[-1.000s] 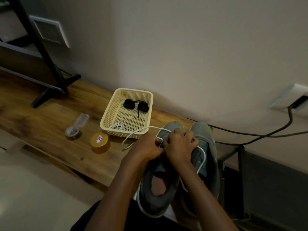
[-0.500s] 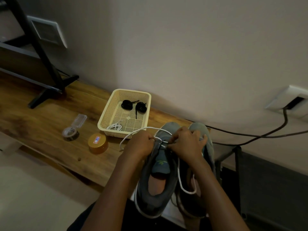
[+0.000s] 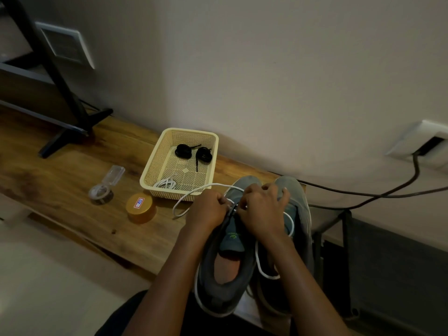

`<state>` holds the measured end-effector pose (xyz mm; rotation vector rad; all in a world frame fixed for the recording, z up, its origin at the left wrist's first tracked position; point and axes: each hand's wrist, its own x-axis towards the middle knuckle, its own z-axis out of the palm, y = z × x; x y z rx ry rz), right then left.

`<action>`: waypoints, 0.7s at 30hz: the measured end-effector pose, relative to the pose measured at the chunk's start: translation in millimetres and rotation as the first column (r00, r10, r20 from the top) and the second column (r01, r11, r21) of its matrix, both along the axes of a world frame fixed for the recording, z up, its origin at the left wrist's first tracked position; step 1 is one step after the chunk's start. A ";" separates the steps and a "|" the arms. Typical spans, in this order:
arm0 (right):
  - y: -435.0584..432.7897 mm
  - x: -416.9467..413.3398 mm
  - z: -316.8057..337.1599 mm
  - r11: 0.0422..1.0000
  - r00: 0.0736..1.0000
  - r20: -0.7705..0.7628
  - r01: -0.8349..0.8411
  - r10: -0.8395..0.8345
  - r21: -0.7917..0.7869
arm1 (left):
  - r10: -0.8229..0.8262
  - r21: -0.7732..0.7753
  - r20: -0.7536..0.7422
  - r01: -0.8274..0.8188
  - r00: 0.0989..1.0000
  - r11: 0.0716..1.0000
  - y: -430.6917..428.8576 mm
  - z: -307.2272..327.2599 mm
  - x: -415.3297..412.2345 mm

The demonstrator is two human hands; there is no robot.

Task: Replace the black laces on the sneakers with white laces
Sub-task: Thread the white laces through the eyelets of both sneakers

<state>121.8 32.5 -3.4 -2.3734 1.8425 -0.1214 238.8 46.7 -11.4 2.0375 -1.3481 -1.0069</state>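
Note:
Two grey sneakers lie side by side at the wooden table's right end, toes toward the wall: the left sneaker (image 3: 226, 267) and the right sneaker (image 3: 299, 214). A white lace (image 3: 194, 192) runs through the left sneaker's eyelets; one end loops left over the table, the other end hangs down between the shoes. My left hand (image 3: 208, 210) pinches the lace at the left eyelet row. My right hand (image 3: 260, 212) pinches it at the right row, fingers curled. Two coiled black laces (image 3: 194, 152) lie in the cream basket (image 3: 151, 170), with a second white lace (image 3: 166, 184) at its front.
A gold round tin (image 3: 141, 207) and a clear plastic tape holder (image 3: 105, 186) sit left of the basket on the table (image 3: 60, 180). A black stand foot (image 3: 70, 132) stands at the back left. Black cables (image 3: 378, 194) run from a wall socket at the right.
The right hand has shifted slightly right and the lace's right end has come through, now hanging in a longer loop between the shoes. The left hand stays at the eyelets.

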 end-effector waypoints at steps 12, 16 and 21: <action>0.9 0.1 3.8 0.999 0.998 0.050 -0.037 0.035 0.026 | 0.032 0.044 0.036 -0.034 0.999 0.998 1.3 -1.3 -1.9; -9.1 -24.7 17.6 0.986 0.969 0.193 0.143 -0.156 0.081 | 0.033 0.049 0.037 -0.035 0.999 0.998 0.6 1.8 -0.5; -11.2 -44.9 22.9 0.972 0.972 0.117 0.184 -0.202 0.148 | 0.002 0.052 0.025 -0.003 1.000 0.999 0.5 3.5 3.4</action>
